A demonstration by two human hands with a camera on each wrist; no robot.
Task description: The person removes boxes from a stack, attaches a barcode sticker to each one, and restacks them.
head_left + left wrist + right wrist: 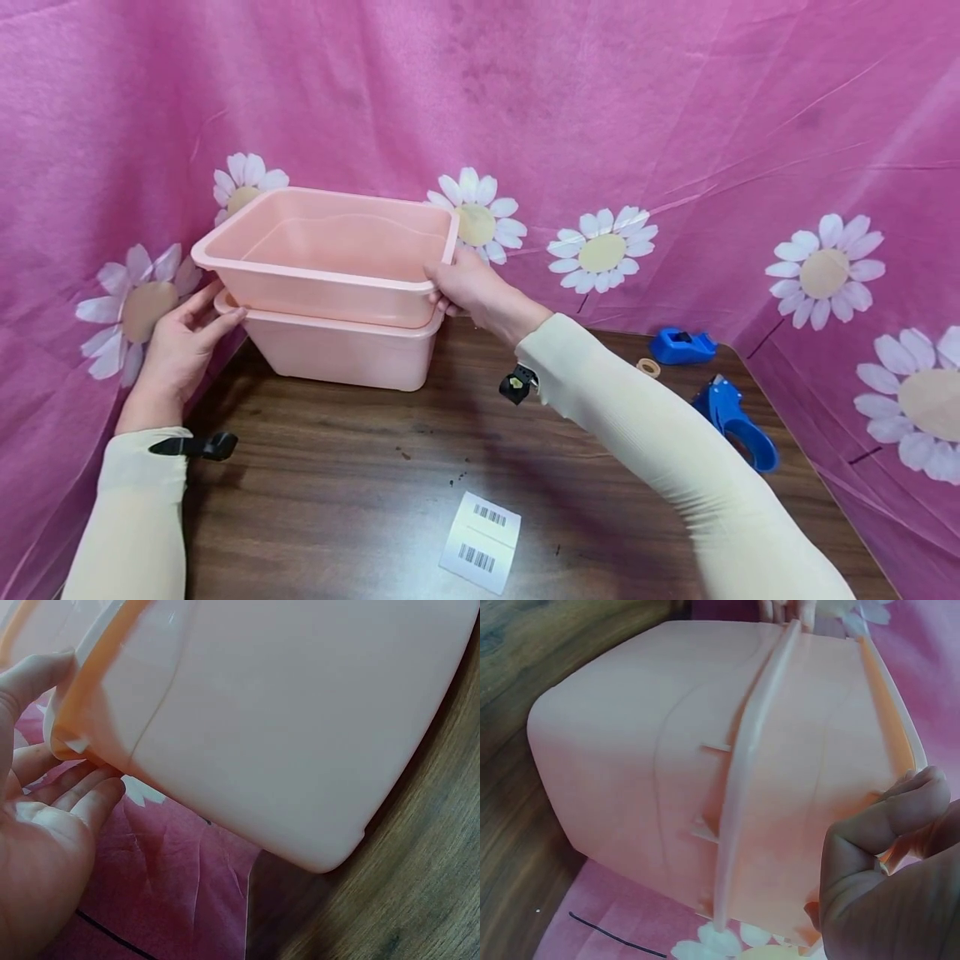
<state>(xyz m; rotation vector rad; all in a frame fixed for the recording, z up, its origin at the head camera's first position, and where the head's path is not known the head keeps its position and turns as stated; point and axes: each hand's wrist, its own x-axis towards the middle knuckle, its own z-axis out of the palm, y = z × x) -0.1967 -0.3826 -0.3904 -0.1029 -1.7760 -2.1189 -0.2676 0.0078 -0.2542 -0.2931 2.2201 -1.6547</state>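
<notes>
Two pink plastic tubs stand one in the other at the back left. The upper tub (pixel 330 287) sits partly inside the lower tub (pixel 337 354), its walls showing above the lower rim. My right hand (pixel 480 287) grips the upper tub's right rim, thumb on top and fingers curled beneath. At the left corner my left hand (pixel 180 350) holds the lower tub's rim. The left wrist view shows that thumb on the rim (pixel 82 675) and the other fingers under it. In the right wrist view the upper tub's wall (pixel 817 772) rises out of the lower one.
A label strip with barcodes (pixel 480 542) lies at the front of the brown wooden table (pixel 337 492). At the right are a blue tape dispenser (pixel 682 346), a small tape ring (pixel 648 367) and a blue tape gun (pixel 735 421). Pink flowered cloth (pixel 600 108) hangs behind.
</notes>
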